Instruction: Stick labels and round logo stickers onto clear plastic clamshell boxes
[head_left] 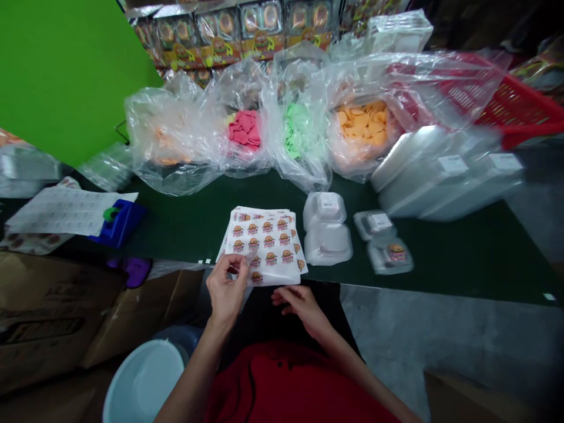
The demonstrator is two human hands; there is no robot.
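A stack of sticker sheets (pixel 264 244) printed with burger pictures lies at the near edge of the dark green table (pixel 462 252). My left hand (pixel 225 288) pinches the sheet's near left corner, fingers closed on it. My right hand (pixel 299 305) hovers just below the stack's near edge, fingers loosely curled, holding nothing visible. An open clear clamshell box (pixel 326 229) sits right of the sheets, and a second one (pixel 384 242) with a burger sticker lies further right.
Clear bags of pink (pixel 244 129), green (pixel 297 129) and orange pieces (pixel 363 123) line the back, with stacked clear boxes (pixel 440 176) and a red basket (pixel 515 106) right. A blue dispenser (pixel 117 220) and label sheets (pixel 66 211) lie left; a pale bucket (pixel 143 382) stands below.
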